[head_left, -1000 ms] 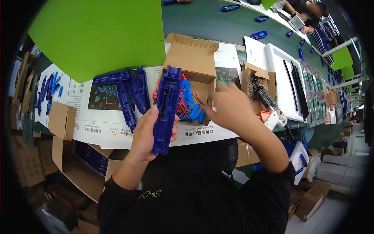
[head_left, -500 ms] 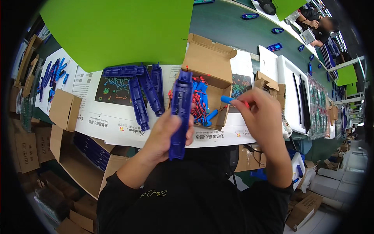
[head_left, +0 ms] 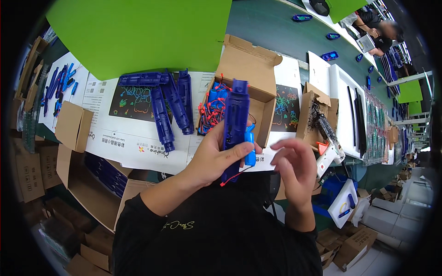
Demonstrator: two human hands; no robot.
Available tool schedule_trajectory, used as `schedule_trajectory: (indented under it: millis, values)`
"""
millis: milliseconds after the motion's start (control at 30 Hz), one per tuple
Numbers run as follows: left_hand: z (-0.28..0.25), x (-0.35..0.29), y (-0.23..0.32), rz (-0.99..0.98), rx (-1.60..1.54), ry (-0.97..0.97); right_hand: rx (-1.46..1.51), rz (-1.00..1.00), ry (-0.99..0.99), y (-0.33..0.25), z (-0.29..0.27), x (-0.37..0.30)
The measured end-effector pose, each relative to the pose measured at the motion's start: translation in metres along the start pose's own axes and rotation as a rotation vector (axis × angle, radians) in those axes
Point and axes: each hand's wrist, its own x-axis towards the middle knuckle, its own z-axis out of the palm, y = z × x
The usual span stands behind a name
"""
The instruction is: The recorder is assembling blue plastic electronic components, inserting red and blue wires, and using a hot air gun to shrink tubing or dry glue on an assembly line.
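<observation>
My left hand [head_left: 220,154] grips a long dark-blue plastic casing [head_left: 236,108] upright, its thumb across the front. Against the casing's right side, by the left fingertips, sits a bright-blue cylindrical battery [head_left: 250,158]. A thin lead ending in a red plug [head_left: 223,184] crosses the casing's lower part. Just to the right, my right hand [head_left: 294,168] is empty, its fingers bent and apart. Behind the casing stands an open cardboard box [head_left: 262,108] holding several blue batteries with red-plugged wires [head_left: 212,108]. More dark-blue casings [head_left: 163,117] lie on the sheet to its left.
A green panel [head_left: 138,37] rises at the back. On the right are a small carton [head_left: 306,119], a white glue gun [head_left: 332,156] and a white foam tray [head_left: 338,87]. An open carton of casings [head_left: 85,193] stands lower left. A person [head_left: 380,34] works at the far right.
My right hand has let go of the battery, which now sits beside the casing at my left hand. The casing has shifted right, and the right hand has come lower and opened.
</observation>
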Motion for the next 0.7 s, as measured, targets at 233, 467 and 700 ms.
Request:
schedule_trajectory:
  millis: [233, 467, 700]
  values:
    - [0.005, -0.006, -0.006, 0.079, 0.222, -0.058, 0.081, 0.124, -0.139, 0.001, 0.005, 0.006]
    - [0.012, -0.01, -0.023, 0.004, 0.119, -0.07, 0.381, 0.14, -0.08, 0.017, 0.0, -0.006]
    - [0.019, -0.007, -0.026, -0.215, 0.059, -0.115, 0.237, 0.038, 0.19, 0.017, 0.005, 0.001]
